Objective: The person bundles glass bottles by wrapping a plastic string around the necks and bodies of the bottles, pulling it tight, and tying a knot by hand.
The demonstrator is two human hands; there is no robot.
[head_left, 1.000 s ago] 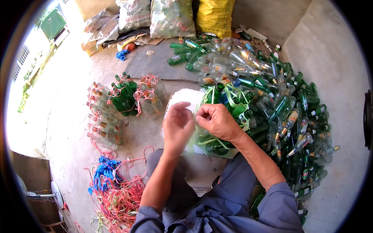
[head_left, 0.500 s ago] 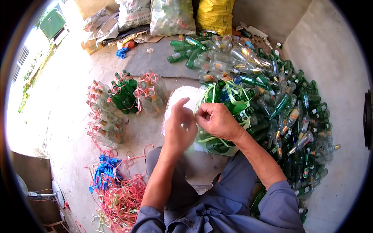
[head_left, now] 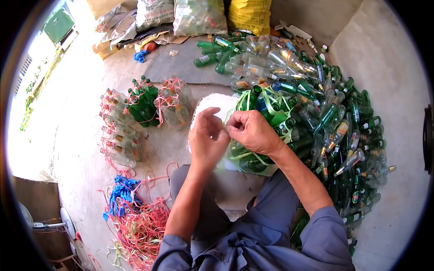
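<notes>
My left hand point(head_left: 207, 141) is closed, its thumb and forefinger pinched at the left edge of a bundle of green glass bottles point(head_left: 251, 100). Against it, fingertip to fingertip, my right hand point(head_left: 254, 132) pinches too. Light green plastic twine point(head_left: 267, 100) loops around the bottle necks and runs to where my fingers meet; the ends in my fingers are mostly hidden. The bundle rests on a white foam block point(head_left: 212, 102) in front of my knees. My forearms and hands cover part of both.
Loose glass bottles point(head_left: 332, 119) are heaped on the right, up to the wall. Tied bottle bundles point(head_left: 143, 103) stand at the left. Tangled pink twine point(head_left: 142, 235) and a blue strip bunch point(head_left: 123, 195) lie lower left. Filled sacks point(head_left: 200, 17) line the back.
My left fingers have curled in and drawn closer to my right fingertips. The right hand has barely shifted, and the bundle stays in place.
</notes>
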